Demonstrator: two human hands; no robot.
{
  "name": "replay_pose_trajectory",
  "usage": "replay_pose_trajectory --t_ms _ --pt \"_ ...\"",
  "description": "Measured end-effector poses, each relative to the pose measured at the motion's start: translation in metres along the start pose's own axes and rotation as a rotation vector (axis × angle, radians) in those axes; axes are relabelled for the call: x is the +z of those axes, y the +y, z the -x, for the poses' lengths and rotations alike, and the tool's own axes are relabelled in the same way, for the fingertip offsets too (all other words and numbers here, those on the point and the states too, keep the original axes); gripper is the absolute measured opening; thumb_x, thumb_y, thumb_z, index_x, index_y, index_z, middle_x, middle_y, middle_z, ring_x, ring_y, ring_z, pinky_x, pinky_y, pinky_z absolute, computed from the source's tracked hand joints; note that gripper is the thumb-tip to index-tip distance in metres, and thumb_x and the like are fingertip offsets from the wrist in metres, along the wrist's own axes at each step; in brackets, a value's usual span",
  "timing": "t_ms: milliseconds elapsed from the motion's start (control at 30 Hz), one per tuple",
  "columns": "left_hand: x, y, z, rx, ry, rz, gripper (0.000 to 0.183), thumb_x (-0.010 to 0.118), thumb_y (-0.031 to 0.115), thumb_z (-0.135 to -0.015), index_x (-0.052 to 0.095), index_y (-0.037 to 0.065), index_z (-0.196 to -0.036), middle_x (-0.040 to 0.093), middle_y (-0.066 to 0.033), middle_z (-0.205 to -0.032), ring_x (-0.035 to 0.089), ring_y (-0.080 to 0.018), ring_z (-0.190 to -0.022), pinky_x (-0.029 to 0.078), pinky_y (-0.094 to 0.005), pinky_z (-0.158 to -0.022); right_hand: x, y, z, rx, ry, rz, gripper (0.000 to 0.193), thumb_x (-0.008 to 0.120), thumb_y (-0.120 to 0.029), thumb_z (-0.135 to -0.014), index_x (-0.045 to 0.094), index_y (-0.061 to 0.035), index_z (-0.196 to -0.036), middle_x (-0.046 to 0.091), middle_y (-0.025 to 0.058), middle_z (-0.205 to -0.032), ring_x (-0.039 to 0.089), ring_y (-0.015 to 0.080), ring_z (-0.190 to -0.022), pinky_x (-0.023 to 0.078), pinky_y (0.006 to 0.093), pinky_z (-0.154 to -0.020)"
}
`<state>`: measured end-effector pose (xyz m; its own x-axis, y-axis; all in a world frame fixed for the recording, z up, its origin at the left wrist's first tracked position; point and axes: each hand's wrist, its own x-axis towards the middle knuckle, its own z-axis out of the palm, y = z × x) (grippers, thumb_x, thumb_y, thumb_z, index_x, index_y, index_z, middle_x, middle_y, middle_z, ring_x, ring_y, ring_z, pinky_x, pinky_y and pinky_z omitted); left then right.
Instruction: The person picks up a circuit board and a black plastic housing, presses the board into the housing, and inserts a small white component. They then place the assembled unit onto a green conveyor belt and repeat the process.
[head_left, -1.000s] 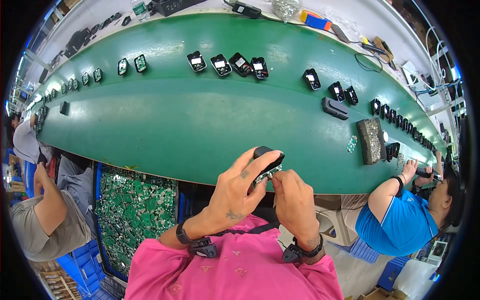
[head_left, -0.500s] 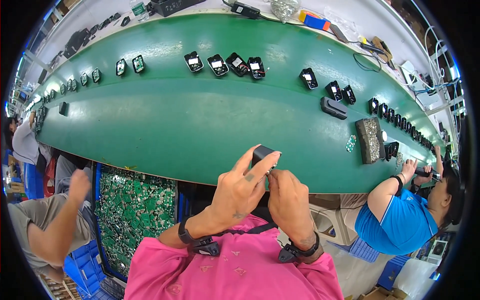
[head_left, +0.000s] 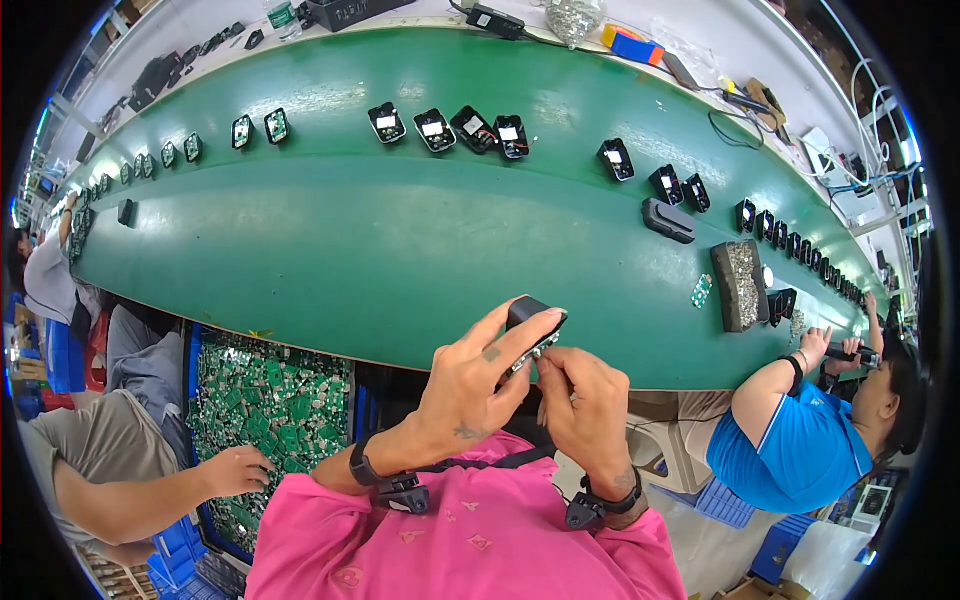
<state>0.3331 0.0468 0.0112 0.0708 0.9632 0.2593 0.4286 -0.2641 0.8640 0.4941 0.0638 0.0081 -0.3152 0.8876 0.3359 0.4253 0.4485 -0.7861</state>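
Note:
My left hand (head_left: pixel 468 378) grips a small black plastic case (head_left: pixel 527 309) just past the table's near edge. Its fingers wrap the sides, and the open face with some pale and metallic parts is turned toward me. Right beside the case's lower edge is my right hand (head_left: pixel 588 402), thumb and index finger pinched together close to those parts. Whatever sits in that pinch, if anything, is too small to make out. My fingers hide much of the case's inside.
Similar open black cases (head_left: pixel 434 131) stand in a row across the green table (head_left: pixel 360 240). A dark tray of small metal parts (head_left: pixel 740 288) and a loose green circuit board (head_left: pixel 701 291) lie right. A bin of circuit boards (head_left: pixel 270 400) is left, with a co-worker's hand (head_left: pixel 238 470) over it. Another co-worker (head_left: pixel 800 430) sits right.
My right hand has shifted slightly right and down, so a gap shows between it and the case. The left co-worker's hand has come down over the bin of boards.

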Motion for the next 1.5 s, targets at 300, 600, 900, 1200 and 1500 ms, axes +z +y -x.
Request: replay_pose_trajectory --t_ms 300,600,900,1200,1500 --pt "-0.002 -0.011 -0.007 -0.228 0.008 0.371 0.052 0.065 -0.006 -0.087 0.054 0.002 -0.138 0.060 -0.0131 -0.131 0.068 -0.0185 -0.103 0.059 -0.0299 -0.084 0.000 0.023 -0.005 0.256 0.101 -0.106 0.011 0.067 -0.006 -0.092 0.062 0.0039 -0.090 0.064 0.0043 -0.070 0.059 0.0073 -0.060 0.046 0.0242 -0.053" --pt "0.001 -0.027 -0.005 -0.168 -0.109 0.233 0.065 0.081 0.012 -0.078 0.056 0.011 -0.138 0.060 -0.0105 -0.131 0.065 -0.0143 -0.094 0.056 -0.0275 -0.070 0.014 0.031 0.020 0.322 0.061 -0.273 0.011 0.067 -0.006 -0.093 0.063 0.0038 -0.093 0.065 0.0078 -0.072 0.061 0.0101 -0.061 0.049 0.0265 -0.055" --pt "-0.001 -0.041 0.003 -0.036 -0.115 0.164 0.072 0.079 0.011 -0.076 0.050 0.011 -0.142 0.059 -0.0119 -0.128 0.065 -0.0189 -0.097 0.055 -0.0313 -0.074 0.020 0.028 0.010 0.548 0.071 -0.670 0.015 0.058 -0.012 -0.101 0.057 0.0001 -0.091 0.056 -0.0008 -0.070 0.049 0.0046 -0.056 0.040 0.0213 -0.051" --pt "0.009 -0.028 0.001 -0.159 -0.087 0.391 0.053 0.067 0.001 -0.086 0.056 0.009 -0.137 0.055 -0.0126 -0.133 0.061 -0.0203 -0.114 0.056 -0.0294 -0.082 0.010 0.024 0.005 0.373 0.029 -0.412 0.023 0.058 -0.010 -0.100 0.055 -0.0007 -0.079 0.054 -0.0016 -0.069 0.050 0.0054 -0.059 0.038 0.0217 -0.052" --pt "0.022 -0.036 -0.010 0.051 0.013 0.119 0.052 0.069 0.000 -0.083 0.061 0.009 -0.133 0.058 -0.0159 -0.132 0.066 -0.0171 -0.095 0.056 -0.0275 -0.074 -0.014 0.017 0.004 0.329 -0.036 -0.300 0.018 0.065 -0.008 -0.093 0.059 0.0020 -0.078 0.051 0.0023 -0.060 0.046 0.0088 -0.053 0.034 0.0277 -0.048"
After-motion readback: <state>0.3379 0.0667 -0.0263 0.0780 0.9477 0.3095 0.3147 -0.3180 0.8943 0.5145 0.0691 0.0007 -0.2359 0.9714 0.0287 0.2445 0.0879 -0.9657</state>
